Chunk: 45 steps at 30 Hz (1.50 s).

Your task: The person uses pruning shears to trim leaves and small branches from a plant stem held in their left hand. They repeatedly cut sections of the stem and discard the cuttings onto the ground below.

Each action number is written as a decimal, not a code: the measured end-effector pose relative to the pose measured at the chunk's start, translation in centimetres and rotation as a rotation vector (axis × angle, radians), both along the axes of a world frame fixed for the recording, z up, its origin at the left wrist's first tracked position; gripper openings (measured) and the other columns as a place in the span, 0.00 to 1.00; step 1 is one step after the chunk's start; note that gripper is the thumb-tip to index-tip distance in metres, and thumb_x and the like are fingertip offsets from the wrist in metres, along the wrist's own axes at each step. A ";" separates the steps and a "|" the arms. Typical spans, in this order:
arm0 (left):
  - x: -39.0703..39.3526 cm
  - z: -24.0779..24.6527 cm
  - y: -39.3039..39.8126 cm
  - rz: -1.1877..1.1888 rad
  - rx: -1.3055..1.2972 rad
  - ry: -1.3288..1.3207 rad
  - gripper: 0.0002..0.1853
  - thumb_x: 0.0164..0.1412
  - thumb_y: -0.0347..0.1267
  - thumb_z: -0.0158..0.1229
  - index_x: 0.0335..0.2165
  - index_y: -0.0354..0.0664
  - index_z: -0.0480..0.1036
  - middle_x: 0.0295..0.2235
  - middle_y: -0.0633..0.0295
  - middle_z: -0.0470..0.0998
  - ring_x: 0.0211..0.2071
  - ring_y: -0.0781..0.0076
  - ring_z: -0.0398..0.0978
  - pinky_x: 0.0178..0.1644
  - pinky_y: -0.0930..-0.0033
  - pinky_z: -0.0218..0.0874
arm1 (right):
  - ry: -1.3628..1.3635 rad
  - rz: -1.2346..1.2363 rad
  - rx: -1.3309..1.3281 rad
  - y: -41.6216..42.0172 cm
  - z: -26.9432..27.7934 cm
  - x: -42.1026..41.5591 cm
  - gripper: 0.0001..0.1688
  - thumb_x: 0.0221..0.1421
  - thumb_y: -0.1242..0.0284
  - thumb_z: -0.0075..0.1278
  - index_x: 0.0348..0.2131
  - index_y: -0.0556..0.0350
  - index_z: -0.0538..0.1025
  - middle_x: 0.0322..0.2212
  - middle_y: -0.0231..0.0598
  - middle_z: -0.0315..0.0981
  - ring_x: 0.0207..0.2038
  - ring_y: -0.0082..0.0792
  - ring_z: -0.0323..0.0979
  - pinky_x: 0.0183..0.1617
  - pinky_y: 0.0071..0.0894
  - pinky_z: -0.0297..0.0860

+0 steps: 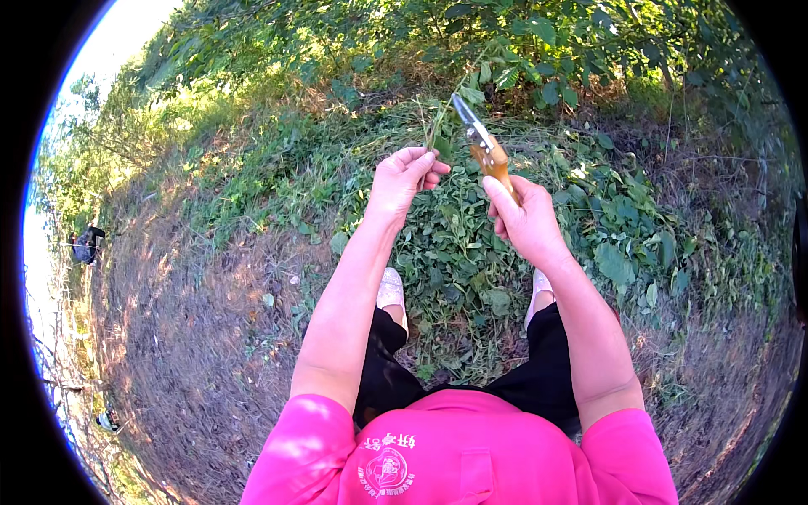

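Observation:
My left hand (407,177) pinches a thin green leafy stem (435,123) between thumb and fingers. The stem runs up from the hand towards the foliage in front. In my right hand (521,218) is a folding knife or small saw (483,142) with an orange-brown handle and a metal blade; which of the two, I cannot tell. Its blade points up and left, and the tip lies close to the leafy stem. Whether blade and stem touch is unclear. Below both hands, a heap of cut leafy greens (470,252) lies on the ground between my feet.
Dense bushes (543,38) rise at the front. White shoes (392,293) stand at either side of the greens. Dry ground (208,334) spreads to the left, with a dark bag-like thing (87,246) far off at the edge. Broad leaves (615,262) lie at the right.

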<state>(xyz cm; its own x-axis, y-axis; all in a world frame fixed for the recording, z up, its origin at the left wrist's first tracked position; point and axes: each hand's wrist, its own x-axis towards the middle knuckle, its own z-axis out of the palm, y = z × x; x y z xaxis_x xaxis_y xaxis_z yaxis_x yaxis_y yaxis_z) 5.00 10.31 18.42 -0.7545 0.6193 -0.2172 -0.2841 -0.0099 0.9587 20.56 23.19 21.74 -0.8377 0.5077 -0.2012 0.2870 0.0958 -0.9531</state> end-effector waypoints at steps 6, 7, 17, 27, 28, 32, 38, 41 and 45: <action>-0.3 -0.4 -0.5 0.055 0.135 -0.230 0.10 0.57 0.31 0.54 0.37 0.38 0.71 0.32 0.61 0.77 0.25 0.82 0.70 0.30 0.81 0.64 | 0.030 0.022 -0.279 1.1 0.3 0.3 0.28 0.58 0.52 0.38 0.36 0.62 0.68 0.25 0.35 0.68 0.24 0.23 0.69 0.27 0.22 0.66; -0.4 -0.3 -0.6 0.077 0.159 -0.267 0.10 0.57 0.31 0.54 0.38 0.38 0.71 0.33 0.61 0.76 0.25 0.81 0.71 0.30 0.81 0.64 | 0.028 0.061 -0.263 1.1 0.5 0.5 0.28 0.58 0.51 0.38 0.37 0.62 0.68 0.26 0.35 0.68 0.25 0.23 0.69 0.29 0.22 0.67; -1.0 -2.0 -0.4 0.179 0.270 -0.348 0.10 0.52 0.28 0.59 0.35 0.37 0.73 0.26 0.66 0.74 0.24 0.81 0.69 0.28 0.78 0.65 | -0.090 0.323 -0.259 -0.7 0.2 0.9 0.33 0.54 0.45 0.39 0.35 0.62 0.68 0.27 0.34 0.67 0.28 0.24 0.69 0.32 0.23 0.65; -0.9 -1.4 -0.4 0.154 0.282 -0.385 0.09 0.56 0.28 0.55 0.35 0.34 0.71 0.26 0.64 0.72 0.25 0.78 0.67 0.28 0.78 0.62 | -0.151 0.222 -0.337 1.3 1.1 1.2 0.34 0.54 0.46 0.40 0.35 0.63 0.68 0.26 0.37 0.68 0.26 0.25 0.71 0.30 0.23 0.68; -1.0 -1.5 -0.6 0.157 0.277 -0.373 0.08 0.56 0.28 0.55 0.35 0.35 0.70 0.26 0.64 0.72 0.25 0.79 0.67 0.28 0.78 0.62 | -0.137 0.231 -0.345 1.1 1.3 1.4 0.33 0.53 0.46 0.41 0.34 0.63 0.68 0.25 0.35 0.67 0.25 0.24 0.70 0.29 0.23 0.68; -1.4 -1.6 -0.8 0.169 0.250 -0.325 0.07 0.56 0.28 0.55 0.33 0.36 0.70 0.26 0.64 0.72 0.24 0.79 0.68 0.27 0.79 0.62 | -0.107 0.326 -0.274 0.9 1.1 1.5 0.32 0.53 0.46 0.42 0.32 0.62 0.69 0.22 0.32 0.66 0.24 0.22 0.68 0.28 0.22 0.66; -1.2 -1.8 -0.7 0.176 0.257 -0.352 0.07 0.56 0.30 0.55 0.32 0.37 0.70 0.26 0.64 0.72 0.24 0.78 0.68 0.27 0.79 0.63 | -0.139 0.329 -0.149 0.4 -0.1 1.3 0.33 0.51 0.46 0.43 0.29 0.62 0.70 0.20 0.32 0.65 0.23 0.22 0.66 0.27 0.22 0.64; -1.4 -2.0 -0.8 0.127 0.282 -0.403 0.07 0.55 0.31 0.57 0.31 0.38 0.71 0.25 0.65 0.72 0.24 0.79 0.69 0.28 0.79 0.63 | -0.125 0.331 -0.054 0.4 0.0 1.2 0.32 0.51 0.47 0.45 0.28 0.63 0.70 0.19 0.33 0.66 0.22 0.22 0.66 0.27 0.23 0.64; -1.3 -2.0 -0.7 0.113 0.315 -0.454 0.07 0.55 0.31 0.58 0.30 0.39 0.71 0.25 0.65 0.73 0.24 0.78 0.69 0.28 0.78 0.64 | -0.095 0.287 0.012 0.2 -0.4 1.0 0.31 0.51 0.49 0.46 0.26 0.65 0.71 0.17 0.33 0.66 0.19 0.23 0.67 0.25 0.25 0.64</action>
